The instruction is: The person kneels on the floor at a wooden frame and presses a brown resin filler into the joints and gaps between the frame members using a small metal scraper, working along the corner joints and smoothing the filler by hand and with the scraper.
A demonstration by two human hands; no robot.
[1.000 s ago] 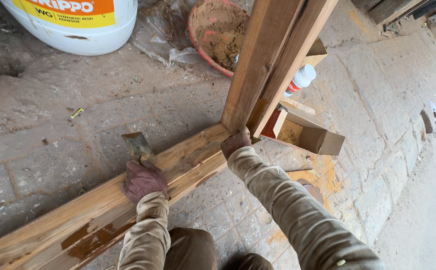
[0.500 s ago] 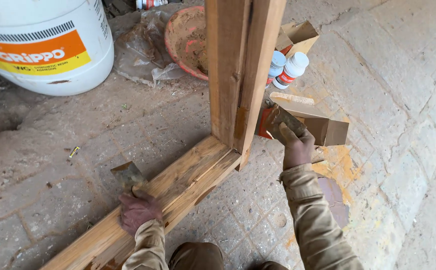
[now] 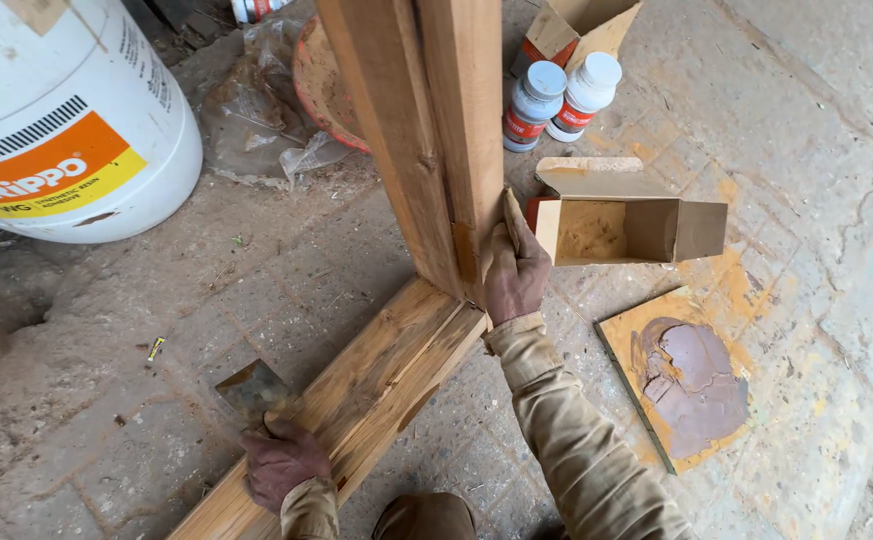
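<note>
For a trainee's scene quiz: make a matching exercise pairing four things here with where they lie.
Things:
1. small metal scraper blade
2. open brown cardboard box
3. two white capped bottles
4. square board smeared with brownish putty

Places:
A. beyond the box, far side
B. under the left hand
C. paving right of the right hand's sleeve
D. on its side, right of the upright wooden post

Pairs: 1-B, 2-D, 3-A, 4-C

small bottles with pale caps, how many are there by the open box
2. Both small bottles stand side by side on the floor just behind the open cardboard box: one at the left, one at the right, touching. More may be hidden behind the wooden post.
</note>
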